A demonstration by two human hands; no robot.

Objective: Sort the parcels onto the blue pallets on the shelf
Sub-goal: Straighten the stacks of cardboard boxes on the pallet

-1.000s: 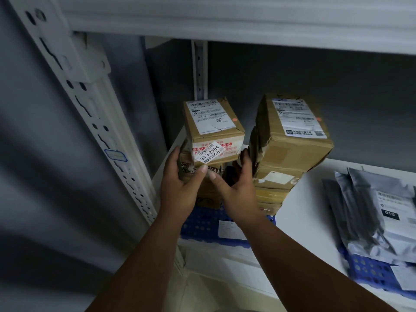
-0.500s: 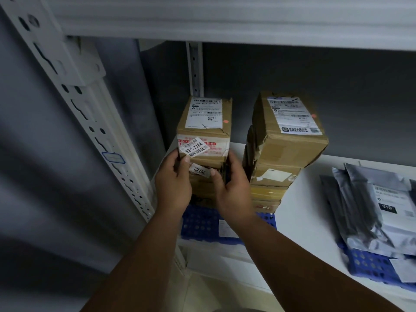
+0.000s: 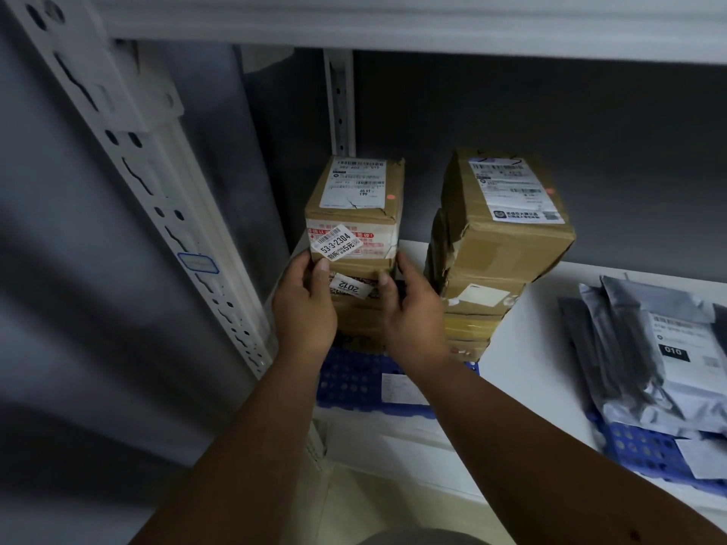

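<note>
A brown cardboard parcel (image 3: 356, 214) with a white "53-3-2304" sticker sits on top of the left stack of boxes on a blue pallet (image 3: 350, 381). My left hand (image 3: 305, 304) holds its lower left corner, thumb on the sticker. My right hand (image 3: 413, 308) grips the lower right corner, fingers curled round the edge. The box below it (image 3: 352, 287) carries a "2012" label. A second stack (image 3: 499, 230) of cardboard parcels stands just to the right on the same pallet.
Grey plastic mailer bags (image 3: 661, 348) lie on another blue pallet (image 3: 645, 450) at the right. The white shelf board (image 3: 543, 308) runs between the pallets. A perforated white upright (image 3: 157, 182) stands left; an upper shelf beam (image 3: 393, 21) hangs overhead.
The parcel has gone from tilted in my hands to square on top of the left stack. Both hands have slid to its lower corners.
</note>
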